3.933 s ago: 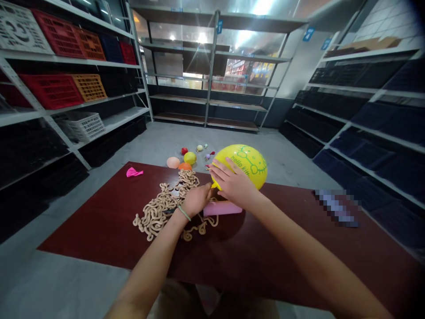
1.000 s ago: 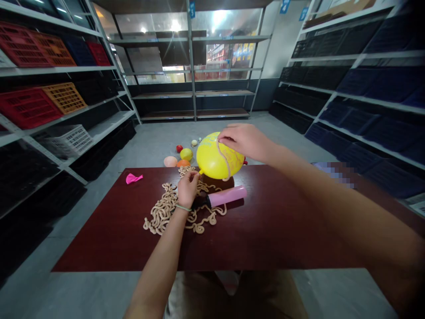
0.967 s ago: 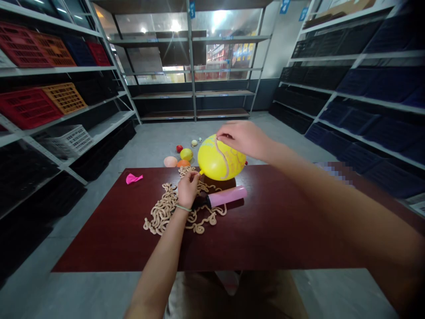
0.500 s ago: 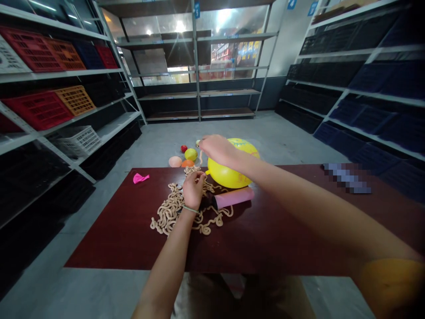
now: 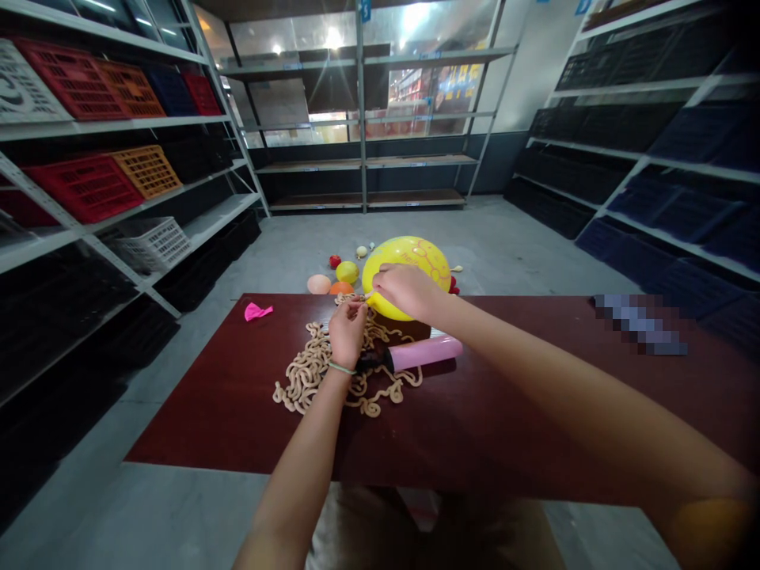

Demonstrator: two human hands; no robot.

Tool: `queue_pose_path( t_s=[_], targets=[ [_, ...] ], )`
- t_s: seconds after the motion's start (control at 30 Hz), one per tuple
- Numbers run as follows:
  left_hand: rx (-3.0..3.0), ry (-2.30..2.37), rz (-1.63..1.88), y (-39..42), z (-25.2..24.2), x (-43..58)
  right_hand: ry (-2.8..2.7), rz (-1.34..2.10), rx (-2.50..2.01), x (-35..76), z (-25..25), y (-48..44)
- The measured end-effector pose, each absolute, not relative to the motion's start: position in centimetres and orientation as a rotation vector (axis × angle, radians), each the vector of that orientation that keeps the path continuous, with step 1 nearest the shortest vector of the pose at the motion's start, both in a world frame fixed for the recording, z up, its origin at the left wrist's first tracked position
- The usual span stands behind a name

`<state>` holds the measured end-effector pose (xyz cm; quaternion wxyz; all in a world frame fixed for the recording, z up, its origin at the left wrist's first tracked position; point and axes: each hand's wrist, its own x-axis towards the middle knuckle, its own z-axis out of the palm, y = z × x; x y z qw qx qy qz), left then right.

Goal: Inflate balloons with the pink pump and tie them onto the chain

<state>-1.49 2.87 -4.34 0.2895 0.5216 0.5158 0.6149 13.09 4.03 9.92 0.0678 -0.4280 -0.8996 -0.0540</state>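
A big inflated yellow balloon [image 5: 409,257] with printed markings stands over the table's far edge, its neck pointing left. My left hand [image 5: 346,332], with a pale green band at the wrist, is closed in a pinch at the balloon's neck. Right beside it, my right hand [image 5: 409,291] reaches across the balloon's front. Its fingers are pinched at the neck, where a bit of pale cord shows; the fingertips partly hide it. Under my left hand spreads a tangled heap of beige cord [image 5: 300,380]. A pink hand pump [image 5: 426,353] with a black end lies on the cord.
The dark red table [image 5: 511,427] bears a limp pink balloon [image 5: 257,312] on the left and a blurred flat object [image 5: 641,323] on the right. Several small balloons, one yellow-green [image 5: 347,272], lie beyond the far edge. Shelves with crates [image 5: 83,186] line the sides.
My right hand has come down and right, from above the balloon's left side to its neck, bringing the cord along. My left hand stays at the neck. The view has shifted slightly.
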Motion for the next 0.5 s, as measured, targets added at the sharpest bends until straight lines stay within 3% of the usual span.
queue_pose_path(
  t_s=[0.3, 0.5],
  targets=[
    [1.133, 1.323, 1.56, 2.6, -3.7, -1.3, -2.43, 0.094, -1.252, 14.5, 5.9, 4.0],
    [0.961, 1.223, 1.586, 2.7, -3.5, -1.1, -2.11, 0.451, -1.354, 14.8, 3.6, 3.7]
  ],
)
